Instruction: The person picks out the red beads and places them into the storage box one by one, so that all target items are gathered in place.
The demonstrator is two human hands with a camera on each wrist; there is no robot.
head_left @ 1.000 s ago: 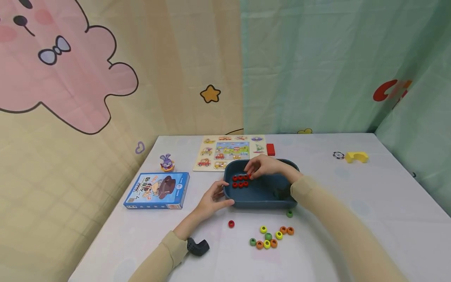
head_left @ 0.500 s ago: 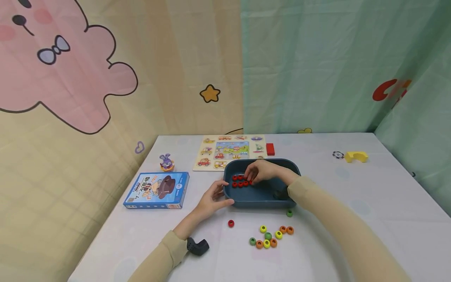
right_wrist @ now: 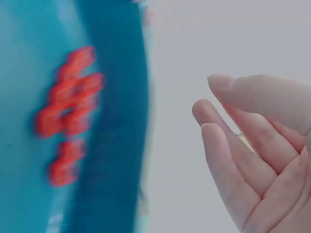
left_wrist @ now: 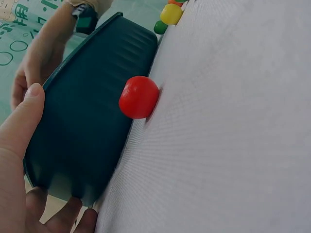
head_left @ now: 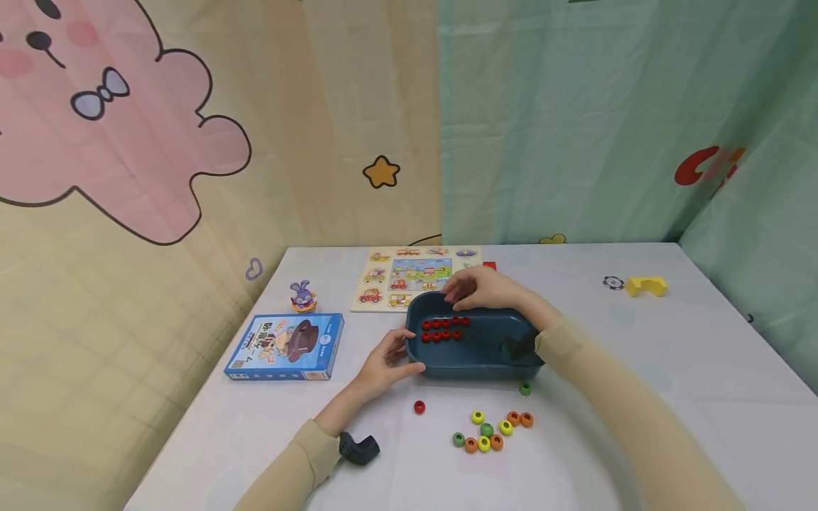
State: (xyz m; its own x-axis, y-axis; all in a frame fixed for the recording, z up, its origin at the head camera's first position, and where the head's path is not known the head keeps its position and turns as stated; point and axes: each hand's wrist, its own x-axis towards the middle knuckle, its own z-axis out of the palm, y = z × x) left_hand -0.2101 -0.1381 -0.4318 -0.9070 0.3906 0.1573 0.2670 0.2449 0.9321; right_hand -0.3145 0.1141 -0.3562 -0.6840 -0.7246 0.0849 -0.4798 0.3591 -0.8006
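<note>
A dark blue-green plastic tub (head_left: 486, 370) stands on the table, with several red beads (head_left: 446, 335) in two rows inside at its left. My left hand (head_left: 383, 362) grips the tub's left end, thumb at the near side and fingers round the end, as the left wrist view shows. Above the tub's back rim hovers my right hand (head_left: 486, 287); its fingers are loosely bent, and the right wrist view shows nothing between thumb and fingers. In front of the tub lies a single red bead (head_left: 419, 407).
Several orange, yellow and green beads (head_left: 486, 430) lie in front of the tub. A wooden puzzle board (head_left: 377, 284) is behind it. To the left are a blue box (head_left: 284, 346) and a rabbit figure (head_left: 303, 295); a yellow arch block (head_left: 647, 286) is far right.
My right hand has let go of the red beads it had, which now extend the two rows to the right, and has risen out of the tub. The left hand stays put.
</note>
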